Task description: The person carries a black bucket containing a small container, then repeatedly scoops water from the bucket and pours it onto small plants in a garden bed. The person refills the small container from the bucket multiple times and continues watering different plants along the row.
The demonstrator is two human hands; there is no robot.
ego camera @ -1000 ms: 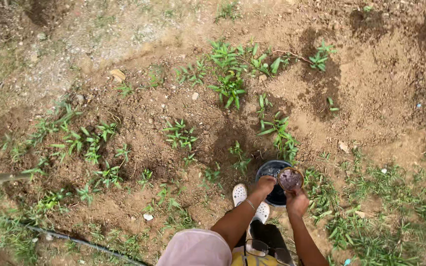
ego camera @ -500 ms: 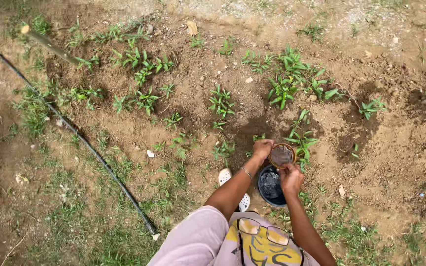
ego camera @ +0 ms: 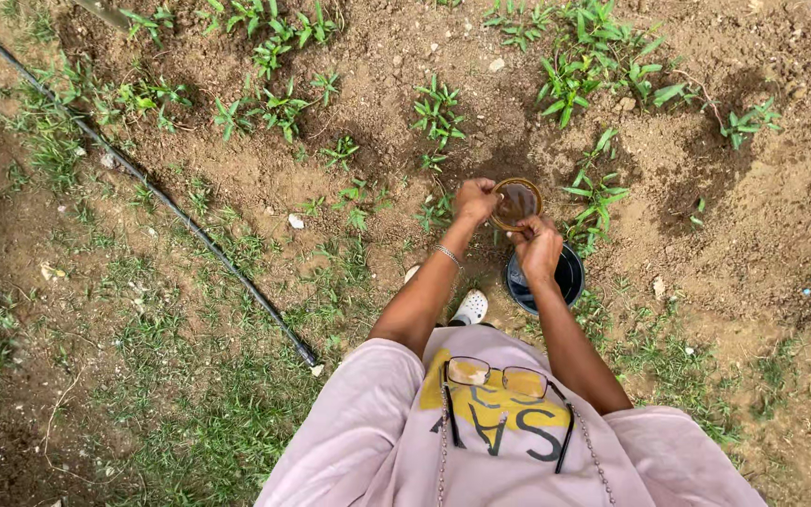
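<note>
Both hands on one small round cup of muddy brown water (ego camera: 517, 203), held level over damp dark soil. Left hand (ego camera: 474, 200) pinches the rim on its left side; right hand (ego camera: 538, 246) clasps the near edge from below-right, thumb on the rim. Mouth faces straight up, no tilt seen. Dark round bucket (ego camera: 556, 279) sits on the ground directly under and just behind the right hand, nearer that hand than the left. Green leafy seedlings (ego camera: 597, 193) stand just right of the cup. Black hose (ego camera: 157, 192) lies well apart to the left.
</note>
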